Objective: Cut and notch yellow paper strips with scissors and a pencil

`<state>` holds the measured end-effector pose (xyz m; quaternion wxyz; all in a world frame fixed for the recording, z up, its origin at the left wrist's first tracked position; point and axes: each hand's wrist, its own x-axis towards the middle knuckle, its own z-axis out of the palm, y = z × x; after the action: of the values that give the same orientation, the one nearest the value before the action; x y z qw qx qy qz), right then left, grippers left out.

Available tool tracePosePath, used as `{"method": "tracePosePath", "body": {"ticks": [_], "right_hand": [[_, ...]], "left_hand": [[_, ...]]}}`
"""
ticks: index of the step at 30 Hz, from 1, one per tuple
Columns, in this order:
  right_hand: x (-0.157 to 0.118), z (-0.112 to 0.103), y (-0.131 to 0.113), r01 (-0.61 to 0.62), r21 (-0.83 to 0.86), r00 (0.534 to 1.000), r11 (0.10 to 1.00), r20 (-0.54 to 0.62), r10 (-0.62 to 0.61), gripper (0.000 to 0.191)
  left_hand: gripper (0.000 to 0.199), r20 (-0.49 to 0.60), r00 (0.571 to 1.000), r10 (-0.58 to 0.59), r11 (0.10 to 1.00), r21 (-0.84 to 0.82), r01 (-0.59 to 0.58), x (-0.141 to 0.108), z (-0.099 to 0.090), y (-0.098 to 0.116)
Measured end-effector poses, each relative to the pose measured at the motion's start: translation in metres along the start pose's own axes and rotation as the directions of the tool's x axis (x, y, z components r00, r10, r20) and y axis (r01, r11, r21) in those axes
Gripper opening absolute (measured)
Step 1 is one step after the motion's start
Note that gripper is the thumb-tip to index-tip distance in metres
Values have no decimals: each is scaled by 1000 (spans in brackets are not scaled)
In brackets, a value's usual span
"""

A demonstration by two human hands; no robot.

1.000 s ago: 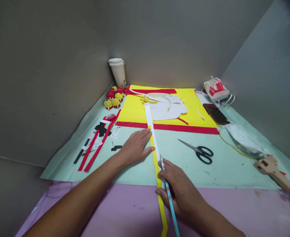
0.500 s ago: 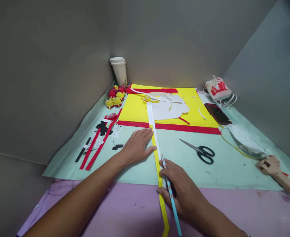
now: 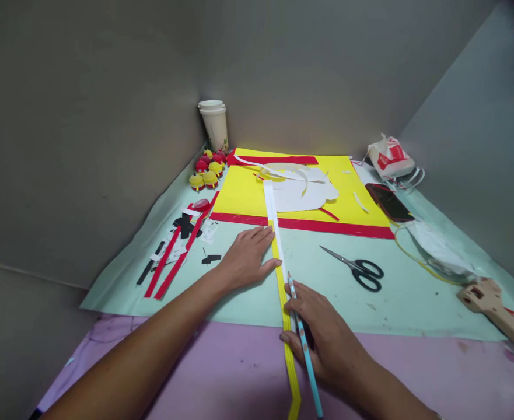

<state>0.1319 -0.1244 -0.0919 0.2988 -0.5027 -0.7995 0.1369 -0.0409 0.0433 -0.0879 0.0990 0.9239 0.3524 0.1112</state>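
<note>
A long yellow strip [image 3: 292, 373] runs toward me, with a white paper strip [image 3: 269, 201] laid along it and reaching onto the yellow sheet. My left hand [image 3: 250, 256] lies flat with fingers extended, its fingertips and thumb touching the strips from the left side. In my right hand [image 3: 327, 332] is a light-blue dotted pencil [image 3: 307, 356], its sharpened tip pointing away from me. The right thumb and fingers also rest at the strips, below the left hand. Part of the white strip is hidden behind the right fingers.
Black-handled scissors [image 3: 366, 274] lie right of the hands. Red strips [image 3: 180, 265] and black and white scraps are at left. Beyond lies a yellow sheet [image 3: 239, 198] with red bands. A paper cup [image 3: 215, 125], phone [image 3: 388, 202] and beige glue gun [image 3: 486, 300] stand around the edges.
The whole scene has shifted slightly to the right in view. Both hands keep almost the same place on the strips, and the pencil stays in my right hand.
</note>
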Motion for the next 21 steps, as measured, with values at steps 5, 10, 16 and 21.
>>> {"method": "tracePosePath", "body": {"ticks": [5,10,16,21], "right_hand": [[-1,0,1,0,35,1000,999,-14,1,36],[-1,1,2,14,58,1000,998,-18,-13,36],[-1,0,1,2,43,1000,999,23,-3,34],[0,-1,0,-1,42,999,999,33,0,34]], "left_hand": [[67,-3,1000,-4,1000,-11,4,0,1,-1],[67,4,1000,-12,1000,-14,12,1,1,0],[68,0,1000,-12,1000,-5,12,1,0,0],[67,-6,1000,-1,1000,1,1,0,2,-1]]}}
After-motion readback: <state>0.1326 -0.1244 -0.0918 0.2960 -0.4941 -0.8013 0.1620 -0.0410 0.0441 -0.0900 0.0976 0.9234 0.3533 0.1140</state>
